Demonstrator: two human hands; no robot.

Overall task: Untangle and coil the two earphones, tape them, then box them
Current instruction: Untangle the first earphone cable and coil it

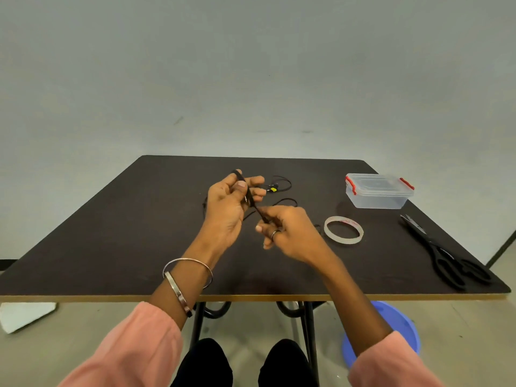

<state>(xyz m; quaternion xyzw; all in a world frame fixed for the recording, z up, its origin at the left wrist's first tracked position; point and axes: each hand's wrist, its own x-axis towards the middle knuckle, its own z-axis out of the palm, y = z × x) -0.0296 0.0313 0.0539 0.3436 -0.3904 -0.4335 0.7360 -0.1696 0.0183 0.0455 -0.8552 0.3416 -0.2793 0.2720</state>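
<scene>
Winding the black earphone cable [252, 201] into a coil looks like the step in hand, and the work sits just left of the frame's centre, above the dark tabletop [111, 233]. Starting at the left, the left hand [229, 202] is raised with its palm toward the person, fingers curled and thumb pressed over a small bundle of loops, so it is clamped on the cable. A taut run of cord slants down and to the right from there into the right hand [284, 227], whose thumb and fingers pinch it near the middle of the frame.

To coil well, I would judge the left thumb should pin each new loop while the right hand feeds cord with light, even tension, keeping loops the same size and letting twists roll out instead of forcing them.

Behind the hands, in the centre, slack black cord [282, 181] lies loose on the tabletop with a small yellow-marked piece on it; whether that belongs to the second earphone I cannot tell. It could snag the fed cord, so drawing slowly seems wise.

Farther right lie the tape roll [343, 230], flat; the clear box [378, 191] with red clips, lid on, in the upper right of the tabletop; and black scissors [444, 252] near the right edge.
</scene>
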